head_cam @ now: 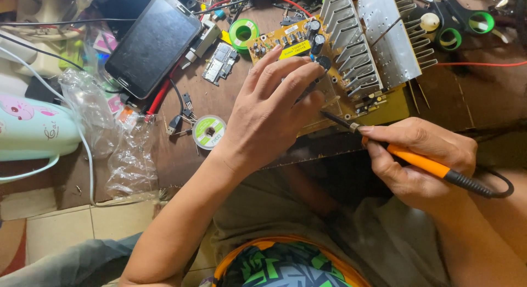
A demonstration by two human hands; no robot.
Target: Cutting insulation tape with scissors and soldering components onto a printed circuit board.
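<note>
A yellow circuit board (384, 108) with black capacitors and large silver finned heat sinks (373, 34) lies on the brown workbench (197, 150). My left hand (269, 114) rests flat on the board's near left part, fingers spread over the components. My right hand (420, 161) grips an orange-handled soldering iron (422, 163) like a pen. Its dark tip (329, 117) points left and touches the board just beside my left thumb. A black cord runs from the iron's handle off to the right.
A dark smartphone (153, 43) lies at the upper left, a green tape roll (243, 32) beside it. A small solder spool (209, 131), a small green board (219, 62), crumpled clear plastic (110, 133), green-handled scissors (461, 29) and red wires lie around. A mint-coloured appliance (30, 128) sits far left.
</note>
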